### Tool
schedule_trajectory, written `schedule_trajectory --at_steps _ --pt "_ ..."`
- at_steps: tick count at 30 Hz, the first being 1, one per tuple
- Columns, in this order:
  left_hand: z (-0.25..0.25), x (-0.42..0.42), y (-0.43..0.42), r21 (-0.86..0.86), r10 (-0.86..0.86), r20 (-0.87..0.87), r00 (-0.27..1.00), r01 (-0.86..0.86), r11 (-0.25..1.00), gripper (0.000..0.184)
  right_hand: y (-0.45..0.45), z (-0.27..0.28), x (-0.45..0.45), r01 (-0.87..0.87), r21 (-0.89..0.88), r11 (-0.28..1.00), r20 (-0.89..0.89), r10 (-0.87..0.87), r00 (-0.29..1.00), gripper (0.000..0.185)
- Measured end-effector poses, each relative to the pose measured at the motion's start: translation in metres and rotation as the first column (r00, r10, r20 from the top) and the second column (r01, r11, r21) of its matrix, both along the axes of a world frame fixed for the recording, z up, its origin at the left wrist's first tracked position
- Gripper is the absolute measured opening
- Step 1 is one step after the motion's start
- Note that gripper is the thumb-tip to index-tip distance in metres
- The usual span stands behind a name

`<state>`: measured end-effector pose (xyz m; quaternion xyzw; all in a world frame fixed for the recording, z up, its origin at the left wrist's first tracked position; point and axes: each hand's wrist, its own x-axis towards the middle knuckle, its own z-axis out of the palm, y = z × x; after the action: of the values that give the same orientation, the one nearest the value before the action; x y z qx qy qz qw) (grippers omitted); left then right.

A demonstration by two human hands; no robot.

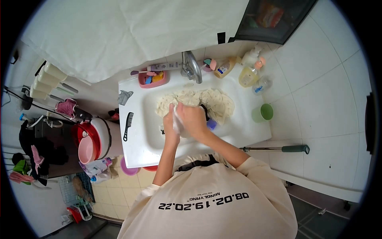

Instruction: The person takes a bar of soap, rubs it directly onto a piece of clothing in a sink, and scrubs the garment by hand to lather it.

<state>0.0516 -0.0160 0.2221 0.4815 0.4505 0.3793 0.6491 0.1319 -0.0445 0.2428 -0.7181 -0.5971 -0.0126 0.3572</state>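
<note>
Over the white sink basin point(149, 131), my two hands are close together and closed on a small white cloth point(176, 122). My left hand point(170, 121) grips it from the left, and my right hand point(192, 119) presses against it from the right. Behind them, a bunched cream-coloured fabric point(219, 102) lies in the basin. A purple object point(211, 124) and a dark strip point(204, 110) show beside my right hand, partly hidden. The metal faucet point(191, 67) stands beyond the fabric.
A black comb point(128, 126) and a grey rag point(125, 97) lie on the left ledge. A pink tray point(154, 82) of small items sits at the back. Bottles point(248, 75) and a green cup point(262, 113) stand on the right. A green-handled pole point(294, 149) leans nearby.
</note>
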Motion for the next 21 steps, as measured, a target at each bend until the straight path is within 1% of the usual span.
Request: schedule_trajectory --at_steps 1,3,4,6,7,8,9,10,11,13,14,15,16,17,18,19,20,21 --pt "-0.006 -0.003 0.002 -0.001 -0.001 -0.001 1.000 0.001 1.000 0.048 -0.004 -0.002 -0.003 0.001 -0.001 1.000 -0.001 -0.001 1.000 0.035" --pt "-0.014 -0.006 0.004 -0.013 -0.073 0.069 0.995 0.074 0.997 0.049 -0.009 -0.007 -0.006 -0.080 -0.011 0.997 0.024 0.081 0.996 0.035" --pt "-0.010 -0.003 0.000 -0.014 -0.072 0.069 0.995 0.073 0.997 0.049 -0.005 -0.005 0.000 -0.081 -0.012 0.997 0.025 0.081 0.996 0.035" --pt "0.002 0.005 -0.015 0.168 -0.004 -0.117 0.993 0.024 0.985 0.048 0.009 0.000 0.017 0.020 -0.037 0.999 -0.167 -0.026 0.986 0.034" --pt "-0.001 0.010 -0.018 0.260 0.008 -0.050 0.999 0.006 0.965 0.047 0.013 0.001 0.020 0.033 -0.043 0.999 -0.204 -0.041 0.978 0.032" --pt "-0.002 0.007 -0.016 0.262 0.008 -0.050 0.999 0.006 0.965 0.047 0.008 0.002 0.016 0.033 -0.042 0.999 -0.203 -0.041 0.978 0.032" --pt "0.001 0.001 -0.009 0.178 0.006 -0.067 0.998 0.006 0.984 0.047 -0.001 0.003 0.006 0.006 -0.057 0.998 0.018 -0.005 1.000 0.032" --pt "0.002 -0.001 -0.004 0.090 0.002 -0.083 0.997 0.005 0.996 0.047 -0.009 0.005 -0.003 -0.015 -0.081 0.997 0.239 0.034 0.970 0.031" --pt "0.002 0.000 -0.004 0.089 -0.001 -0.084 0.996 0.008 0.996 0.047 -0.016 0.004 -0.010 -0.064 -0.086 0.994 0.006 0.064 0.998 0.030" --pt "-0.002 0.001 -0.004 0.011 0.028 -0.024 0.999 -0.028 1.000 0.047 -0.011 0.003 -0.002 -0.040 -0.061 0.997 0.024 0.041 0.999 0.031" --pt "-0.008 0.001 -0.008 0.007 0.027 -0.028 0.999 -0.027 1.000 0.047 -0.005 0.002 0.004 -0.023 -0.032 0.999 0.045 0.024 0.999 0.031" --pt "-0.014 0.003 -0.011 0.167 0.022 -0.159 0.987 0.005 0.986 0.047 0.005 -0.006 0.011 0.054 -0.030 0.998 -0.017 -0.054 0.998 0.031" --pt "-0.013 0.008 -0.014 0.320 0.039 -0.285 0.958 0.057 0.946 0.047 0.006 -0.005 0.013 0.056 -0.027 0.998 -0.015 -0.056 0.998 0.031" --pt "-0.006 0.009 -0.016 0.269 0.022 -0.223 0.975 0.040 0.962 0.046 0.007 -0.004 0.013 0.090 -0.031 0.995 -0.091 -0.092 0.992 0.035" --pt "-0.005 0.007 -0.012 0.272 0.025 -0.222 0.975 0.037 0.962 0.046 0.008 -0.002 0.012 0.121 -0.036 0.992 -0.168 -0.125 0.978 0.038" --pt "-0.004 0.003 -0.003 0.283 -0.018 -0.198 0.980 0.074 0.956 0.045 0.004 0.001 0.007 0.119 -0.029 0.992 -0.167 -0.122 0.978 0.038" --pt "-0.004 0.001 0.001 0.289 -0.062 -0.175 0.983 0.112 0.951 0.045 -0.007 0.004 -0.004 0.035 -0.057 0.998 -0.137 -0.042 0.990 0.038" --pt "-0.003 0.002 0.000 0.286 -0.062 -0.174 0.983 0.111 0.952 0.045 -0.015 0.005 -0.011 -0.049 -0.091 0.995 -0.111 0.039 0.993 0.038"
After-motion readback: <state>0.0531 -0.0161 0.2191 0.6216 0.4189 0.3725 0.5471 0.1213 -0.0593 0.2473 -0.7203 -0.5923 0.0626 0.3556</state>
